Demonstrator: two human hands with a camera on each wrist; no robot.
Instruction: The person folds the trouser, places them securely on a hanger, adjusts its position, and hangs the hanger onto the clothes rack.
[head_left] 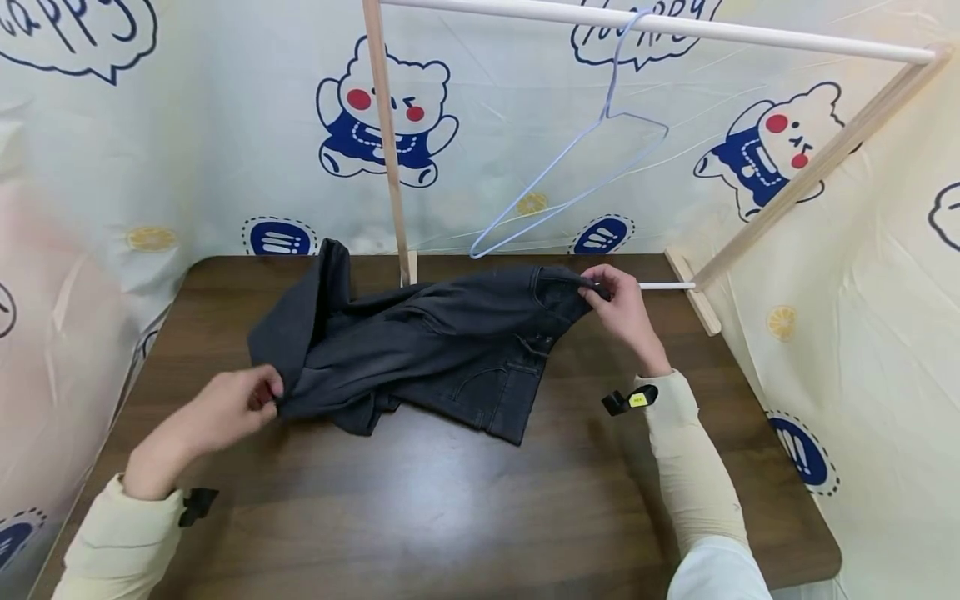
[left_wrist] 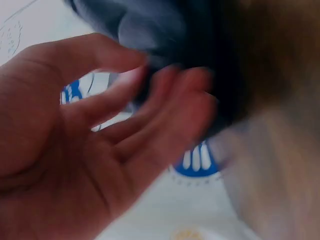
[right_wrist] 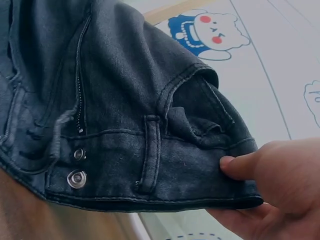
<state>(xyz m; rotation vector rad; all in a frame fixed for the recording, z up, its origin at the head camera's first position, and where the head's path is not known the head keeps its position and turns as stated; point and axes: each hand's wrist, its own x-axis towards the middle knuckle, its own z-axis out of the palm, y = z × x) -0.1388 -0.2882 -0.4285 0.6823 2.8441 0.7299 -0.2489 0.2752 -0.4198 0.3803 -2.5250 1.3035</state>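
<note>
Black jeans (head_left: 420, 342): we've got these lying sideways across the back half of the desk (head_left: 450, 517), waistband (head_left: 517, 404) to the right, legs bunched and folded over to the left
Left hand (head_left: 213, 412): pinching the edge of the jeans at the leg side, fingers bent in; our left wrist view is pretty blurry, so we can't make out the fingertips well
Right hand (head_left: 621, 308): gripping the far corner of the waistband, thumb on the outside and the other fingers tucked behind
Front details: up close we see a zipper (right_wrist: 80, 80), two metal buttons (right_wrist: 76, 172), a belt loop (right_wrist: 151, 155) and a gaping pocket (right_wrist: 195, 120) near the thumb
Rack (head_left: 750, 33): wooden legs, white top bar, standing at the back of the desk just behind the jeans
Hanger (head_left: 517, 196): thin pale blue one, hooked over that top bar, above and behind the jeans
Backdrop (head_left: 247, 125): we're looking at whitish sheeting printed with cartoon bears and orange slices
Sleeves (head_left: 690, 458): cream colored, black gadgets (head_left: 630, 400) at both wrists
</note>
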